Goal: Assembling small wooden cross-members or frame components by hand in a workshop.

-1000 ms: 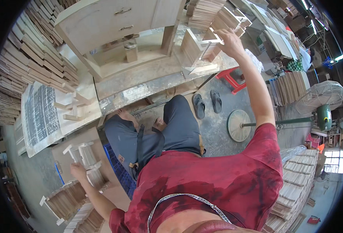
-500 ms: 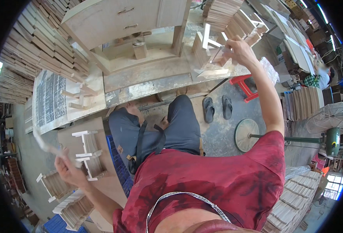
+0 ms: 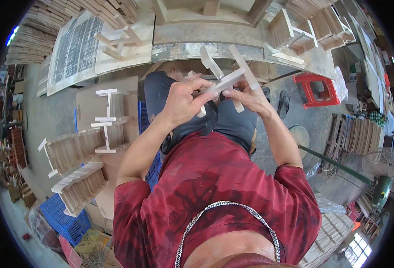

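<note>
Seen from above, a person in a dark-stained red shirt [image 3: 250, 169] works with both bare hands over the lap, arms reaching forward. The left hand [image 3: 182, 102] is closed, fingers and thumb pinching the near-left end of a pale wooden frame [image 3: 227, 81]. The right hand [image 3: 252, 97] is closed too, its thumb and curled fingers on the same woodwork, close to a crosspiece. The frame is held in the air between the two hands, tilted, its main bar slanting up from the left hand toward the right. A second angled wooden piece [image 3: 211, 62] rises just beyond the left fingers; whether it is joined to the frame cannot be told.

Below the grip are dark trousers [image 3: 235, 123]. Just beyond it runs the edge of a worn workbench [image 3: 197, 49]. On the bench, far left of the grip, stands a small wooden assembly [image 3: 119, 41]; far right stand H-ended wooden parts [image 3: 302, 35]. Right of the grip, on the floor, are a red stool [image 3: 315, 100] and a dark sandal [image 3: 283, 103]. Left of the grip, well apart, sit stacks of slatted wood [image 3: 78, 149], with a blue crate [image 3: 66, 217] nearer the viewer.
</note>
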`<state>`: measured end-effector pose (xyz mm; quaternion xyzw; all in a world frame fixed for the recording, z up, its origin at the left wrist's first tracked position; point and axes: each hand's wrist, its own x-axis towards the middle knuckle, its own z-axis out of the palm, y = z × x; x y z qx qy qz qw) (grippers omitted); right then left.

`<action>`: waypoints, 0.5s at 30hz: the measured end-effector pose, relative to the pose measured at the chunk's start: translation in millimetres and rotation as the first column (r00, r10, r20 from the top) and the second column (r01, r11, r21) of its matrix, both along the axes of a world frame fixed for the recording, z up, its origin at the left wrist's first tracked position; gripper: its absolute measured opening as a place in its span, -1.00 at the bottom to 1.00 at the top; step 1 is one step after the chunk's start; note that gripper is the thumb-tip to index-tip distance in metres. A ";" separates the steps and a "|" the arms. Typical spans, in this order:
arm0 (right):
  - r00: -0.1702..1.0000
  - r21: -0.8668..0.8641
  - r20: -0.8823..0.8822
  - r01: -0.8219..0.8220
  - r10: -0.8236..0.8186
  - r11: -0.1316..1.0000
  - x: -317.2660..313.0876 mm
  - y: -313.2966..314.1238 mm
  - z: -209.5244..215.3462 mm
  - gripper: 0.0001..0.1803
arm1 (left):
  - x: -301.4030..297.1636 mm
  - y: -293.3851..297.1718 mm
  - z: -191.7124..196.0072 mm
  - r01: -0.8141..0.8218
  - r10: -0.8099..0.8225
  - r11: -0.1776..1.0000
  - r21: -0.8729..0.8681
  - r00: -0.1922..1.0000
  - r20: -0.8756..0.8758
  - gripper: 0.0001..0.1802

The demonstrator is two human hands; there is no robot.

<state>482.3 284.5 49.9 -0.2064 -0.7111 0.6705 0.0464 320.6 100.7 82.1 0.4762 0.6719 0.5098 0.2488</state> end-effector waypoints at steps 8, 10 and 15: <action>0.997 -0.272 -0.047 -0.072 0.061 0.960 -25.9 -3.0 -5.3 -0.66 | -30.3 10.4 -23.3 0.116 -0.033 0.984 -0.136 0.866 0.500 -0.75; 0.998 -0.251 -0.054 -0.056 0.044 0.966 -29.3 -4.7 -4.9 -0.65 | -37.2 13.1 -26.8 0.140 -0.051 0.982 -0.127 0.843 0.536 -0.75; 0.995 -0.156 -0.093 -0.035 0.021 0.987 -33.7 -11.9 -10.6 -0.64 | -42.7 12.3 -27.5 0.161 -0.071 0.979 -0.121 0.839 0.540 -0.71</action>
